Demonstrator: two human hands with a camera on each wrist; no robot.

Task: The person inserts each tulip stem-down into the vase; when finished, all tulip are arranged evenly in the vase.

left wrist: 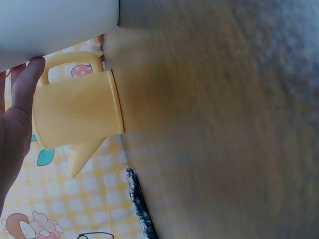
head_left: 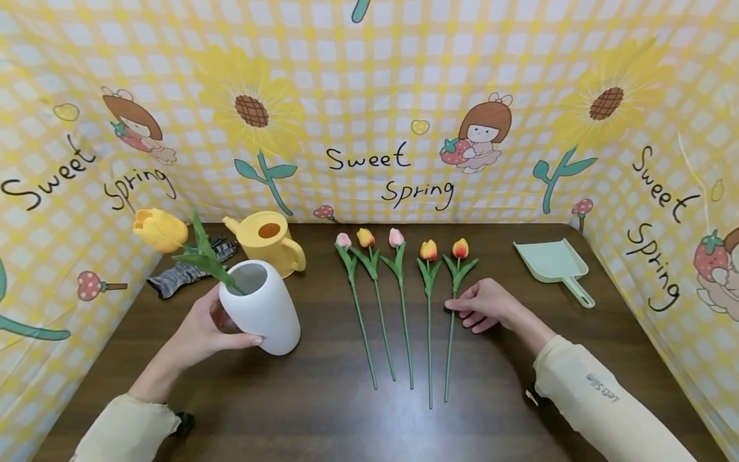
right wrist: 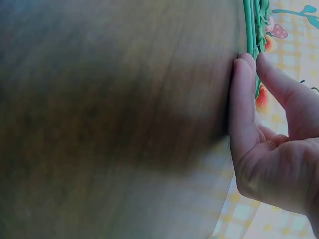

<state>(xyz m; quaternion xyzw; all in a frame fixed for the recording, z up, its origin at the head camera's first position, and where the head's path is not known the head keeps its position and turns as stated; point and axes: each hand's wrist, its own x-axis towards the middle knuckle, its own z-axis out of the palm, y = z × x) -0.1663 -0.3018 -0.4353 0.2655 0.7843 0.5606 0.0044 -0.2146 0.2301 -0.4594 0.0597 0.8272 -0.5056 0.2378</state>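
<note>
My left hand (head_left: 199, 330) grips a white vase (head_left: 274, 321) round its side, the thumb across the front. The vase is tilted, and a yellow tulip (head_left: 161, 230) with green leaves leans out of its mouth to the left. Several artificial tulips, pink and orange-yellow, lie side by side on the dark wooden table (head_left: 335, 423), blooms toward the back. At the right end of that row, my right hand (head_left: 487, 305) pinches the green stem of an orange-red tulip (head_left: 460, 248) just below its leaves. In the right wrist view, the thumb and forefinger meet at the stem (right wrist: 256, 79).
A yellow watering can (head_left: 265, 240) stands behind the vase. Left of it lies a grey-black knitted glove (head_left: 181, 276). A pale green dustpan (head_left: 554, 260) rests at the back right. Yellow checked cloth (head_left: 369, 83) hangs round the table's back and sides.
</note>
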